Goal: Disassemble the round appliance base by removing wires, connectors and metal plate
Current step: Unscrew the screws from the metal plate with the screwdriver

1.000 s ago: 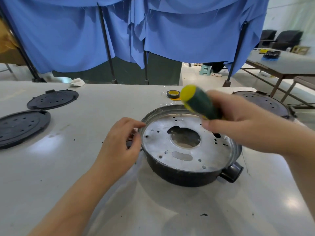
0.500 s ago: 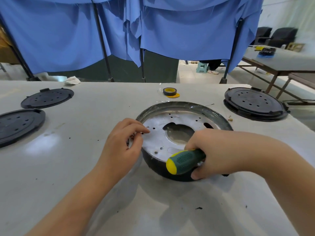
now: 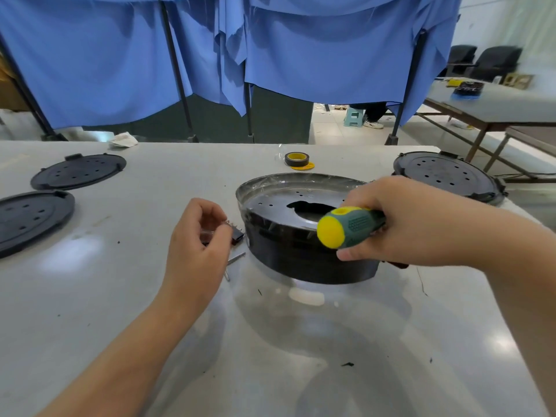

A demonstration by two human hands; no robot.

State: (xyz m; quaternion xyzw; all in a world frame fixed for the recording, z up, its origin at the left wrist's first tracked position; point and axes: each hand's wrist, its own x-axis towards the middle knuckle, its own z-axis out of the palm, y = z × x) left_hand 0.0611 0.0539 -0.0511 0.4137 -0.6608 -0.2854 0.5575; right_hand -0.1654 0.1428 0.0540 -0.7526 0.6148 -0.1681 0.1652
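White table is carrying the round appliance base, which is sitting mid-table with its metal plate facing up. My right hand is gripping the green-and-yellow screwdriver over the base's near rim. My left hand is pinching a small black connector just beside the base.

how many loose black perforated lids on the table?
3. Two at far left, one lid behind the other; a third at far right, beyond the right hand. None looks hidden.
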